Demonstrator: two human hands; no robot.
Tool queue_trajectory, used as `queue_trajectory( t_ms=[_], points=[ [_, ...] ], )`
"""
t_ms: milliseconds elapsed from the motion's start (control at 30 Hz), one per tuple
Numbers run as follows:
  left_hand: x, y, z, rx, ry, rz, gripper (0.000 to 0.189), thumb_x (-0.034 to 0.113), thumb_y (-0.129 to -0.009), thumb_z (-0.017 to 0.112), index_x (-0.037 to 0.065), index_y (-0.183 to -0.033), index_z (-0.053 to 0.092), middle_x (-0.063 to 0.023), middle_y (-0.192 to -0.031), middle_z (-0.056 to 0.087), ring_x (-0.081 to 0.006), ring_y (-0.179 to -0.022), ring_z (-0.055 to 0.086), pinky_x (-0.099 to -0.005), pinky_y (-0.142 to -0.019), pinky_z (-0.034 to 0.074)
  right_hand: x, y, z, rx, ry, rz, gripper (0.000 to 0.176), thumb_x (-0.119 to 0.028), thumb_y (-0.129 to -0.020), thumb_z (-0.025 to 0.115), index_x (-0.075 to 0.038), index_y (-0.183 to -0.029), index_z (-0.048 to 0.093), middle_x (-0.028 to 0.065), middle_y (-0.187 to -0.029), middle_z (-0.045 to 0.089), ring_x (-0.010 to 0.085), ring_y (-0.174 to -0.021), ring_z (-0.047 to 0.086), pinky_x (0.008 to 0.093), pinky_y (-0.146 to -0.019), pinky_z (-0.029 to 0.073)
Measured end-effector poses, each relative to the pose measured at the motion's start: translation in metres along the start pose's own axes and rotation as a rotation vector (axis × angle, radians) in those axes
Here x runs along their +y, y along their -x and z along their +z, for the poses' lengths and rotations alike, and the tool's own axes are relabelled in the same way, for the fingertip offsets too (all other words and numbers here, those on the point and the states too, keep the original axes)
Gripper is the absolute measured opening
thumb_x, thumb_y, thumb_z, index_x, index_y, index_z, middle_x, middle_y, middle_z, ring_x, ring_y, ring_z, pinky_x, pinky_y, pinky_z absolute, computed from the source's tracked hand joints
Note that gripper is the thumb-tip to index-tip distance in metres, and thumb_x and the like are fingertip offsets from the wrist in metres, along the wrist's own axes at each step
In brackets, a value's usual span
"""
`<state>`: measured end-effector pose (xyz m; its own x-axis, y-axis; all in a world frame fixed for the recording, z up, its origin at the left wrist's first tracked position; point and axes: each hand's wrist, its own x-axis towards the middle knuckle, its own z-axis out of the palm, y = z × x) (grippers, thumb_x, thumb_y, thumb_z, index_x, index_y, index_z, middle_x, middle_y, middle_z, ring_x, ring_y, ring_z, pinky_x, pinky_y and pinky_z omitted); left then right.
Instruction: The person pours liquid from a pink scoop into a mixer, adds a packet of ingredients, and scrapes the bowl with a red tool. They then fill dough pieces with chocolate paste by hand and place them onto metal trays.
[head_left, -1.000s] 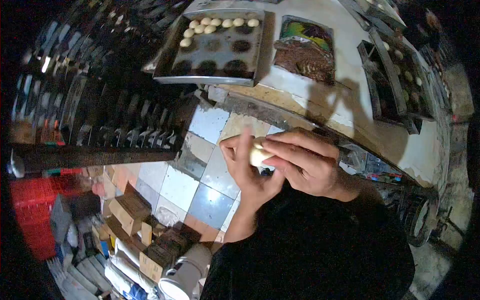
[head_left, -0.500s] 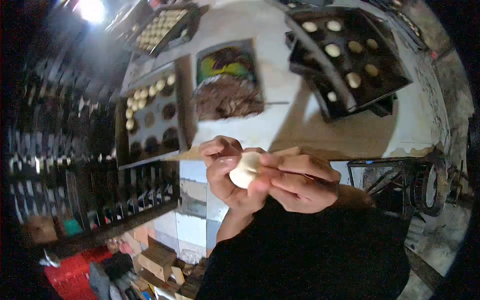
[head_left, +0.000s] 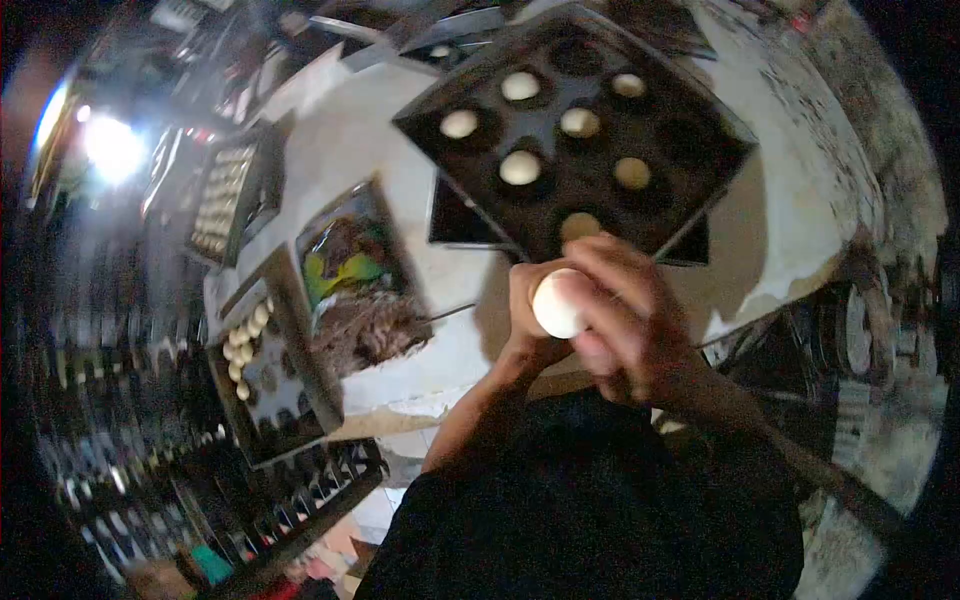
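A smooth pale dough ball is held between my two hands in front of the black shirt. My left hand is closed round its left and lower side. From the right, the bent fingers of my right hand press against the ball, somewhat blurred by motion. Just beyond my hands lies a dark baking tray with round hollows, several of them holding dough balls. To the left, a tray holds a mass of brown filling, with a thin handle sticking out to its right.
At the left table edge is a tray with small dough balls along one side. Behind it stands another tray with rows of pale balls. More dark trays lie under and behind the near one. A dark rack stands at lower left.
The view has swung right, so the dark baking tray now lies straight beyond my hands. Both hands still hold the dough ball, which looks rounder and smoother; my right fingers have shifted over it.
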<state>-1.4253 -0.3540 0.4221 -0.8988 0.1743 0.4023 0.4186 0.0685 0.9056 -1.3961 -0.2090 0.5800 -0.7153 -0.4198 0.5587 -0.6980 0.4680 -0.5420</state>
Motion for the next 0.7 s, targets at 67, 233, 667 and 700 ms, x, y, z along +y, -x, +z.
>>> queue_trajectory(
  t_ms=[67,233,667,700],
  points=[
    [-0.035,0.007,0.021,-0.119,0.239,-0.281,0.024,0.021,-0.077,0.074,0.0,-0.073,0.062,-0.0061,-0.069,0.063,-0.0152,-0.061,0.06,-0.0306,-0.055,0.047,0.012,0.003,-0.003,-0.134,-0.003,-0.014,0.03,-0.004,-0.083,0.06,-0.004,-0.114,0.056,0.0182,-0.124,0.05,0.0346,-0.118,0.048,0.0436,-0.097,0.042],
    [0.094,-0.056,0.01,-0.509,0.086,-0.503,0.043,0.014,-0.071,0.08,0.0,-0.107,0.061,-0.0074,-0.08,0.06,-0.0135,-0.074,0.055,-0.0298,-0.067,0.047,0.072,0.015,-0.029,0.033,-0.244,0.292,0.02,-0.018,-0.093,0.052,-0.003,-0.105,0.058,0.0149,-0.103,0.061,0.0282,-0.095,0.06,0.0389,-0.086,0.048],
    [0.083,0.034,-0.153,0.321,0.104,-0.422,0.03,0.001,-0.079,0.072,0.006,-0.106,0.059,0.0039,-0.078,0.043,-0.0049,-0.07,0.043,-0.0188,-0.062,0.039,0.321,0.018,-0.048,-0.54,0.709,0.485,0.065,-0.033,-0.092,0.058,0.0,-0.141,0.031,0.0212,-0.147,0.03,0.0356,-0.136,0.03,0.0413,-0.113,0.024],
    [0.076,0.053,-0.17,0.38,0.054,-0.492,0.028,0.001,-0.081,0.071,0.006,-0.106,0.059,0.0038,-0.079,0.044,-0.0048,-0.07,0.045,-0.019,-0.062,0.04,0.344,0.029,-0.065,-0.559,0.702,0.298,0.063,-0.034,-0.093,0.058,-0.001,-0.141,0.033,0.0199,-0.148,0.031,0.0339,-0.137,0.029,0.041,-0.114,0.023]
  ],
)
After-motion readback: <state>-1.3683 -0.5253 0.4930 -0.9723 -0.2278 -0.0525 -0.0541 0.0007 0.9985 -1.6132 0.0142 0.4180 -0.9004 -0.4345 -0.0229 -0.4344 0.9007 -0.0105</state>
